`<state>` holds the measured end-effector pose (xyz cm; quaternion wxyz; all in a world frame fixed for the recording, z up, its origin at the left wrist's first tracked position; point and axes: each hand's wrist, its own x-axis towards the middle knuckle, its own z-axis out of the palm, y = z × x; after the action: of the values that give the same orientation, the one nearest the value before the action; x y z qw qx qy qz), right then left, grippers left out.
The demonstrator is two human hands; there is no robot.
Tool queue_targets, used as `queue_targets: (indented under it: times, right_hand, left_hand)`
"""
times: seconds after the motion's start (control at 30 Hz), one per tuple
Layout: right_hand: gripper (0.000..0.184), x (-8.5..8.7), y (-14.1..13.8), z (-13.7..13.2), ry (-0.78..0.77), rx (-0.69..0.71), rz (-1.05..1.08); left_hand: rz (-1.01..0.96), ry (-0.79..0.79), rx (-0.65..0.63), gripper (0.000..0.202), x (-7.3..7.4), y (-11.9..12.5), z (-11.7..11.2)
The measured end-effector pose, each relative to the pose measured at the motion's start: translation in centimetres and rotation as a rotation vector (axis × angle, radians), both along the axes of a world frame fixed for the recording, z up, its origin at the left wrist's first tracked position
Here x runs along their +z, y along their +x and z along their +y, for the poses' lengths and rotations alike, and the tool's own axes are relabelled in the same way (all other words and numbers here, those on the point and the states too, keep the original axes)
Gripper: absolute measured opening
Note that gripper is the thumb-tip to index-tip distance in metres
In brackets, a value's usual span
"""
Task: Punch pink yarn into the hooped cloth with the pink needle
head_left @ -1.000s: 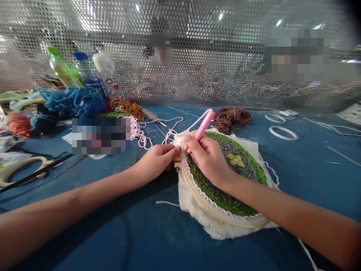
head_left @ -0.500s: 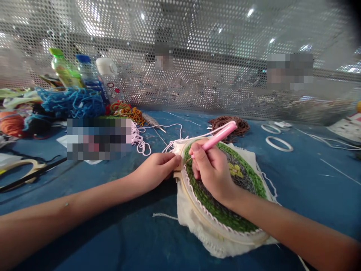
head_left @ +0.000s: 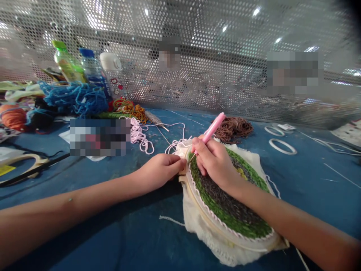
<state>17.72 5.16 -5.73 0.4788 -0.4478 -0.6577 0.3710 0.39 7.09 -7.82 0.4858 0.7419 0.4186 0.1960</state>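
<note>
A wooden embroidery hoop (head_left: pixel 216 226) lies on the blue bench (head_left: pixel 113 233), its cream cloth (head_left: pixel 203 241) densely worked with green and grey yarn loops (head_left: pixel 228 203) and edged in pale pink. The right hand (head_left: pixel 216 162) grips a pink punch needle (head_left: pixel 213 128) at the stitching, while the left hand (head_left: pixel 163 173) pinches the hoop's upper edge.

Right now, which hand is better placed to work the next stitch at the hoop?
Probably the right hand: it grips the pink-handled needle, its tip at the stitching. The left hand only pinches at the rim of the wooden hoop.
</note>
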Motion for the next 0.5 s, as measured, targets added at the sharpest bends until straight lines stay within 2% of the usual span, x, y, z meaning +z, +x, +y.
queue_targets:
  times: [0.17, 0.27, 0.33, 0.5]
  right_hand:
    - [0.037, 1.0, -0.2, 0.4, 0.003, 0.006, -0.177]
    - [0.037, 1.2, -0.4, 0.9, -0.019, 0.029, -0.207]
    - [0.035, 0.9, -0.3, 1.1, -0.048, 0.045, -0.134]
    - [0.031, -0.4, 0.0, 1.2, -0.154, 0.065, 0.282]
  left_hand:
    - [0.014, -0.028, -0.026, 0.04, 0.3, 0.1, -0.2]
    - [0.018, -0.02, -0.035, 0.04, 0.4, 0.1, -0.3]
    - [0.019, -0.018, -0.043, 0.041, 0.3, 0.1, -0.3]
    - [0.016, -0.004, -0.045, 0.043, 0.3, 0.2, -0.1]
